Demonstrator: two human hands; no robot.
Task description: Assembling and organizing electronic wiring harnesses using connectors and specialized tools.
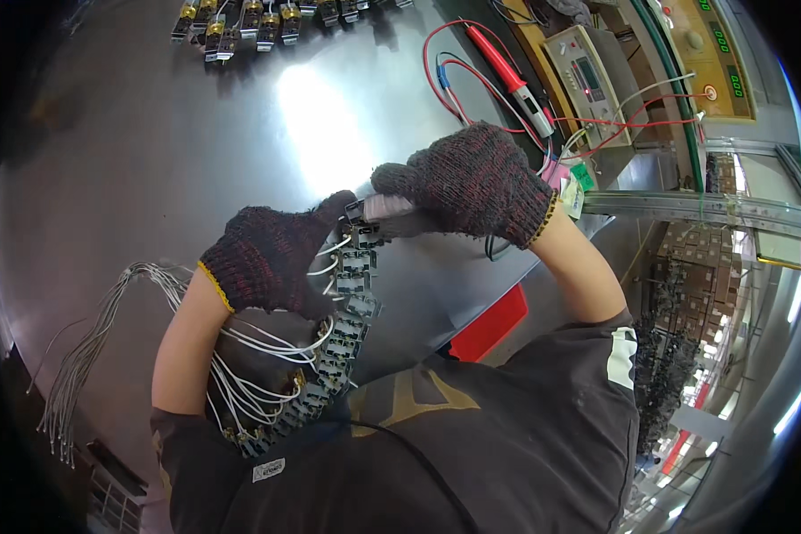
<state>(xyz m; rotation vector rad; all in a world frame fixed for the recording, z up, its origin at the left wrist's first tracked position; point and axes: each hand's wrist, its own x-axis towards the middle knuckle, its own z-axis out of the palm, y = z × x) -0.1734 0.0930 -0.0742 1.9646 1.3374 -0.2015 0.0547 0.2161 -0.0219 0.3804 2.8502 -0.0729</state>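
Note:
Both my hands wear dark knitted gloves with yellow cuffs. My left hand (271, 258) is closed at its fingertips on a small black-and-metal wired part (354, 214) at the far end of a curved row. My right hand (472, 182) reaches that same end from the right, its fingers pinched together. Something pale (388, 207), perhaps a wrapped fingertip, shows below its glove; what it grips is hidden. The row of similar parts (336, 356) runs down towards my body. White wires (258, 392) lead from it to the left, passing under my left forearm.
A shiny metal tabletop (151, 160) lies under everything. More similar parts with brass-coloured pieces (267, 27) stand at the far edge. A red probe (498, 58) with cables and a beige meter (587, 80) are at far right. A red bin (489, 325) sits by the near edge.

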